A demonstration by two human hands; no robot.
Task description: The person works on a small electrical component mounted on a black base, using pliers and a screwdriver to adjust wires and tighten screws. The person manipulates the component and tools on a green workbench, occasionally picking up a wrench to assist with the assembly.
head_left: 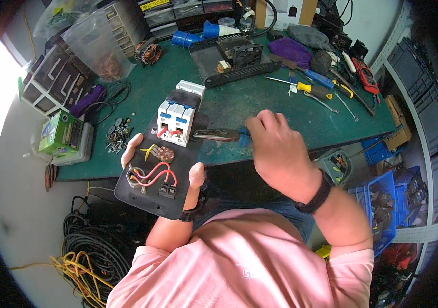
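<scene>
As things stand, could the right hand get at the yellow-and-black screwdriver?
Probably yes, once freed: the right hand holds pliers, but the screwdriver lies on the bench beyond it, with nothing seen covering its handle.

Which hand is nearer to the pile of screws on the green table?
Left. The left hand, gripping the black plate, has fingers just right of the pile of screws; the right hand, holding pliers, is farther right.

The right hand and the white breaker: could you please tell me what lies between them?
In the head view, pliers held by the right hand reach across that stretch toward the white breaker; whether they touch it is unclear.
</scene>
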